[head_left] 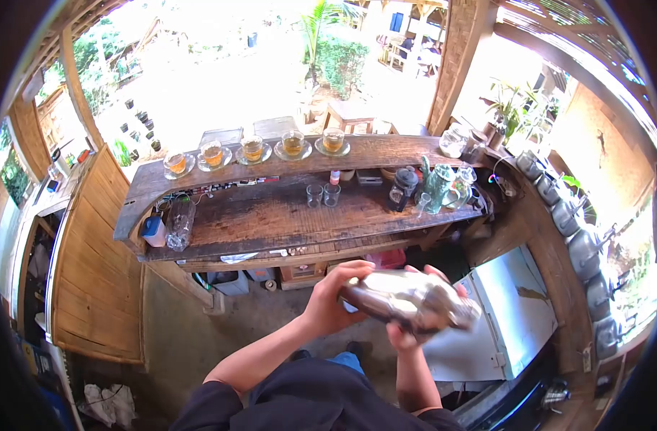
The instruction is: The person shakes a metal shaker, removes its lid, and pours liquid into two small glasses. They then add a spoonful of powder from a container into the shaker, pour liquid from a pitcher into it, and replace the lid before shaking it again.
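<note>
Starting at my far left, a clear plastic bottle [179, 223] stood on the lower counter [271, 215], pushed aside near its end. Five glass cups of tea [253, 149] sat in a row on the raised ledge [386, 149], probably so someone outside could reach them. My left hand [334, 300] was wrapped tight around one end of the metal shaker [407, 296]. My right hand [415, 332] clasped the other end from beneath, fingers curled over. I held it sideways in front of me, clear of the counter and blurred, both hands likely keeping its halves together.
</note>
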{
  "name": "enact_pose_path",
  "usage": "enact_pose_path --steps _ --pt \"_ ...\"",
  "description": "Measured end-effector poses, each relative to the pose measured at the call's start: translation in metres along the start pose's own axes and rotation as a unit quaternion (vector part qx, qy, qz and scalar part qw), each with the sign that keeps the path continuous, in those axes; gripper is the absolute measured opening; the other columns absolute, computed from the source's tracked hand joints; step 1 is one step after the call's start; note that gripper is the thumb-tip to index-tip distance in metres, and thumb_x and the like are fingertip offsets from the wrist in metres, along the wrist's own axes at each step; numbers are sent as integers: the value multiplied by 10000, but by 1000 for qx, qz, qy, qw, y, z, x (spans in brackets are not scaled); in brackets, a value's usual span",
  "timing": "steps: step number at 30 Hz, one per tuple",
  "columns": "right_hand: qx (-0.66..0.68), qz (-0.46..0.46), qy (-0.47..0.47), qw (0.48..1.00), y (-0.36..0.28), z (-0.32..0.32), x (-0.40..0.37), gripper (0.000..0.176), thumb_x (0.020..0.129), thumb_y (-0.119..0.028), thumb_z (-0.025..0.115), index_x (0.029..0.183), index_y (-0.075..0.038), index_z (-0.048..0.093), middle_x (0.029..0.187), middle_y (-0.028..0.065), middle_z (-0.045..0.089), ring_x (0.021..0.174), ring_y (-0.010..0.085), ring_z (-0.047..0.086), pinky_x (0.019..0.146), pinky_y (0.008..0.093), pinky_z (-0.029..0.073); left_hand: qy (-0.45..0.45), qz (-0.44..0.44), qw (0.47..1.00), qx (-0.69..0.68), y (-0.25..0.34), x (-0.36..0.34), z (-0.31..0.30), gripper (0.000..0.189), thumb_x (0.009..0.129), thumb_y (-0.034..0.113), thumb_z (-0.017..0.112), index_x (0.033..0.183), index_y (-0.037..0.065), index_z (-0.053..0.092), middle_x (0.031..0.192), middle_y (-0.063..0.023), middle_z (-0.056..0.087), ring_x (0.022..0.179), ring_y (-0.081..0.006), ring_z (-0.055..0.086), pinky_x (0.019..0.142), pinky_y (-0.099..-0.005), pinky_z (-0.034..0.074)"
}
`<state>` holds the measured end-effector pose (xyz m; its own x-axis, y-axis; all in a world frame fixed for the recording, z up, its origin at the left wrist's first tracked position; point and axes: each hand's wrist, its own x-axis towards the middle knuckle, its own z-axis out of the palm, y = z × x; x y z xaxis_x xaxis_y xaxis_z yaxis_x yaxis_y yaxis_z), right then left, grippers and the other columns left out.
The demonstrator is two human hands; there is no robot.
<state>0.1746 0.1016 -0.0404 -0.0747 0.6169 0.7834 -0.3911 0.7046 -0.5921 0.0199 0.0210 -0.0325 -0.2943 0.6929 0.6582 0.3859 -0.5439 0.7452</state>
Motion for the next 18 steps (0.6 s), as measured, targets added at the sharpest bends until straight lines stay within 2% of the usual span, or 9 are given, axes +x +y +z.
enact_pose_path --steps 2,5,7,9,10,11,14,17,18 --pt "117 -38 42 991 -33 7 9 1367 597 -545 975 1560 -219 61 1444 230 440 1272 415 585 1100 548 492 -33 166 983 71 23 21 -8 758 659 80 948 1302 88 546 1310 -186 646 1197 -331 667 949 -403 559" --pt "129 -34 48 990 -29 15 12 1293 621 -441 995 1555 -166 144 1420 202 484 1263 374 592 1084 500 512 -14 142 988 64 16 16 -8 766 650 69 948 1300 89 544 1304 -181 650 1199 -323 664 945 -400 558" --pt "-215 -57 -152 963 -5 -8 19 1149 653 -326 985 1518 -51 281 1348 194 553 1209 313 612 1047 421 507 -3 50 999 -14 -25 -12 -4 733 659 -26 877 1311 99 565 1305 -156 653 1145 -264 678 871 -369 580" --pt "-51 167 -9 985 12 19 -9 1022 656 -266 968 1448 23 389 1283 178 599 1177 272 611 1030 395 486 -20 -182 982 -40 -64 -39 0 768 662 -17 887 1336 104 539 1322 -146 648 1138 -228 676 854 -350 576" --pt "-43 175 -7 984 13 17 -12 1090 633 -285 983 1474 20 360 1280 174 594 1191 263 600 1043 409 480 -28 -208 977 -24 -61 -40 1 788 659 -4 897 1346 110 528 1339 -139 638 1165 -233 666 864 -343 572" --pt "-171 61 -111 977 23 -5 -18 1199 653 -254 986 1546 -33 216 1439 184 456 1312 301 528 1107 422 449 -28 -205 978 -23 -58 -33 2 788 659 -4 897 1346 110 528 1339 -139 638 1165 -233 666 864 -343 572" --pt "11 -119 -47 992 -1 6 15 1302 675 -450 959 1560 -73 82 1403 254 434 1202 414 625 1003 525 567 -41 11 999 4 -3 3 -6 751 655 7 901 1315 104 558 1336 -130 634 1231 -263 633 931 -379 554" --pt "95 -152 20 984 -20 5 27 1399 626 -604 946 1570 -144 21 1392 283 421 1158 442 637 952 516 599 -36 171 981 83 28 31 -10 730 660 3 893 1306 101 568 1345 -128 631 1221 -266 637 947 -387 550" --pt "120 -105 39 986 -19 9 23 1334 582 -500 993 1529 -159 118 1393 238 464 1196 409 640 1018 524 563 -27 157 984 80 26 30 -9 734 663 15 893 1313 93 561 1322 -136 640 1209 -266 643 944 -380 552"
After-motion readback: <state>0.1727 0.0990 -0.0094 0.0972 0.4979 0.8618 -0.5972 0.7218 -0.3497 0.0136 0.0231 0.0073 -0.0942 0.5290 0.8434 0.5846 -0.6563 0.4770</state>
